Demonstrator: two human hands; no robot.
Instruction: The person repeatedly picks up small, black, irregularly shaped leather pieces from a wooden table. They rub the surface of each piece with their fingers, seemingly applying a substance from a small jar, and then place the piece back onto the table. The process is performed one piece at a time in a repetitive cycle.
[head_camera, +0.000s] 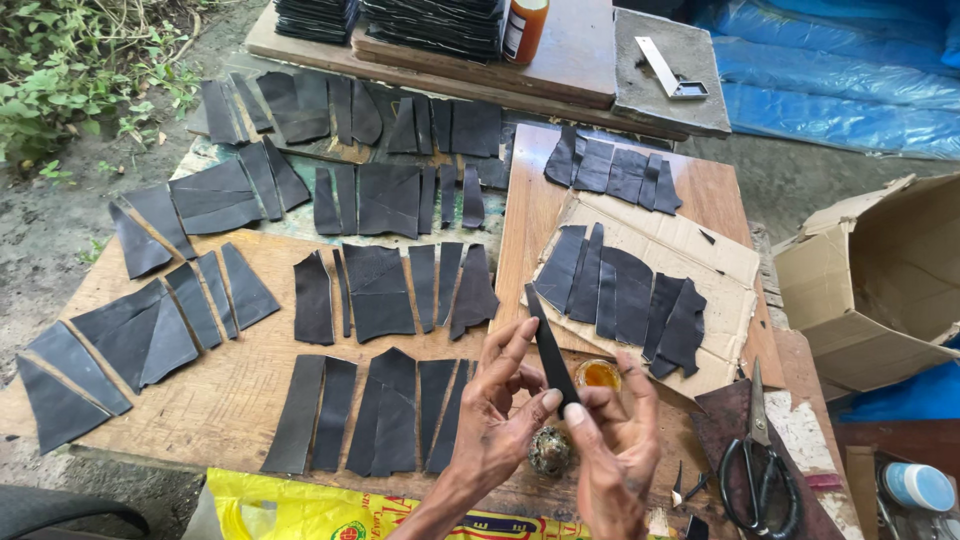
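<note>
Left grip: the left hand (495, 405) is clenched on a narrow dark strip (549, 350), thumb and fingertips pinching its lower end.
Right grip: the right hand (618, 455) grasps the same strip from the other side, its thumb pressed at the bottom tip, touching the left thumb.
Strip: it is held above the surface, tilted, its free end pointing to about 11 o'clock from the hands.
Just beneath: a small open pot of amber liquid (598, 375) sits at 1 o'clock from the hands, and a grimy round lid (550, 450) lies between the wrists.
At 3 o'clock: black-handled scissors (757, 470) lie on a dark scrap, blades pointing to 12 o'clock.
At 12 to 1 o'clock: a sheet of cardboard (700, 250) carries a row of dark cut pieces (625, 295); more pieces lie beyond it on a wooden board (720, 195).
At 9 to 11 o'clock: the wooden surface (230, 390) holds many rows of dark cut panels (378, 290), laid flat side by side.
At 6 o'clock: a yellow plastic bag (300, 505) lies at the near edge.
Far end: an orange bottle (525, 28) stands among stacks of dark material, with a metal square (668, 70) on a grey slab.
At 3 o'clock, well apart: an open cardboard box (880, 280).
</note>
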